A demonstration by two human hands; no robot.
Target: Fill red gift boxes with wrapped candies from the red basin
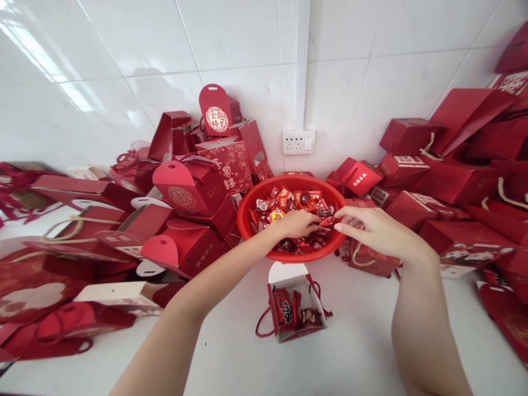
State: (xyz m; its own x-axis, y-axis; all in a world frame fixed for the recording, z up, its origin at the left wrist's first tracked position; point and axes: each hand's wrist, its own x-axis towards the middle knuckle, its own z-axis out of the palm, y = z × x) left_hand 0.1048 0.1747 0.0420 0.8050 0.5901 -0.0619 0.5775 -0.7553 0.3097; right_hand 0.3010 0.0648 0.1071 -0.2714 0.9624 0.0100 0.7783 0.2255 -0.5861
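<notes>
A red plastic basin (247,234) by the wall holds many small wrapped candies (285,197), mostly red. My left hand (300,224) reaches into it from the left, its fingers bent down among the wrappers. Its fingertips are partly hidden, so I cannot tell whether they grip a candy. Over the basin's right rim, my right hand (365,226) is open, thumb and forefinger apart, with nothing visible between them. Just in front of the basin stands a small red gift box (284,335) with its white-lined lid raised. Several wrapped candies (284,309) lie inside, and dark red cord handles hang at its sides.
Red gift boxes (185,190) are piled on the left, some with rope handles. More red boxes (466,242) are heaped on the right. Behind the basin, a tiled wall (239,33) carries a white socket plate (298,142). Everything rests on a white tabletop (256,368).
</notes>
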